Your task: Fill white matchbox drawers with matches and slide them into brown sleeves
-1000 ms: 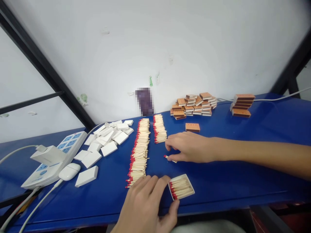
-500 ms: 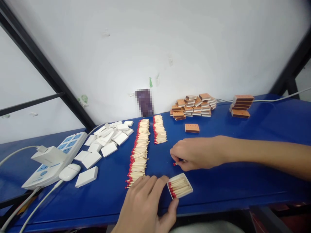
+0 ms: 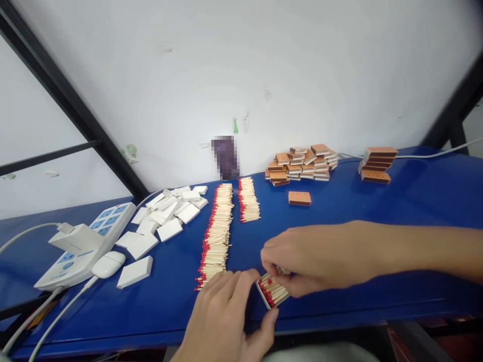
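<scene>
A small white matchbox tray (image 3: pixel 268 300) filled with red-headed matches (image 3: pixel 272 290) lies near the table's front edge. My left hand (image 3: pixel 226 311) steadies it, index finger at its upper left corner and thumb at its lower corner. Over the tray's right side is my right hand (image 3: pixel 302 261), its fingers pinched on a match whose red head shows above the others; the hand hides that end of the tray. Just beyond my left fingers runs a long row of matches (image 3: pixel 219 226), with a shorter row of matches (image 3: pixel 249 200) to its right.
White trays (image 3: pixel 166 213) lie heaped on the left, beside a power strip (image 3: pixel 113 221) with a charger and cables. Orange matchbox sleeves (image 3: pixel 302 163) are piled against the wall. One sleeve (image 3: pixel 300 198) lies alone; a stack of sleeves (image 3: pixel 378 163) stands at the right on the blue table (image 3: pixel 377 286).
My right hand has moved down and left, bringing the match from beside the tray to over it. My left hand has stayed at the tray.
</scene>
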### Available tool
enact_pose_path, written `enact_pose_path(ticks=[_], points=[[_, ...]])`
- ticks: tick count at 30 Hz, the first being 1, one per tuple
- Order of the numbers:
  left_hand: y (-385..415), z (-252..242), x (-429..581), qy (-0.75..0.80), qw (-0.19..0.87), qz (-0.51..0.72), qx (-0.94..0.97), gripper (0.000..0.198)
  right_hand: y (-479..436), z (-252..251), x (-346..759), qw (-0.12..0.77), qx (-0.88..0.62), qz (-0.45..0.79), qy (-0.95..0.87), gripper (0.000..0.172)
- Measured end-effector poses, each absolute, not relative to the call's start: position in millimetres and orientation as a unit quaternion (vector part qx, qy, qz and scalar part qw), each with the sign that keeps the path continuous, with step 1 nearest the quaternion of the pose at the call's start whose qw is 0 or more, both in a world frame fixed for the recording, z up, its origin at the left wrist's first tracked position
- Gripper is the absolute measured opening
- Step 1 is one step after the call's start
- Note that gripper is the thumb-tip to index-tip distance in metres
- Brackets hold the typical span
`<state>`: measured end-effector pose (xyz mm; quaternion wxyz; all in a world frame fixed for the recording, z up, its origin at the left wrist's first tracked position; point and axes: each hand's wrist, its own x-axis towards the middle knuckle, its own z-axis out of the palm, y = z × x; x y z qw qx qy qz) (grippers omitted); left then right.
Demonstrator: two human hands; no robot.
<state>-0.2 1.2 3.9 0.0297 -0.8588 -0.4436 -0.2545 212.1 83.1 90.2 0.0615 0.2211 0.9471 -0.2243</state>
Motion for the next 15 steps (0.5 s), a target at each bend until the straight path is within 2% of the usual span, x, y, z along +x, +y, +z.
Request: enact_pose_path(ticks=[6,15], points=[[2.3,6.8,3.5,-0.445,0.037,-0.254,-0.858,0.021,73.7,75.9,206.2,0.053,0.204,-0.147,0.966,0.011],[0.5,4.8,2.5,-0.445,0.032,-0.253,-0.858,0.024,77.2,73.3,204.0,0.047,0.169,-0.091,0.98,0.024]])
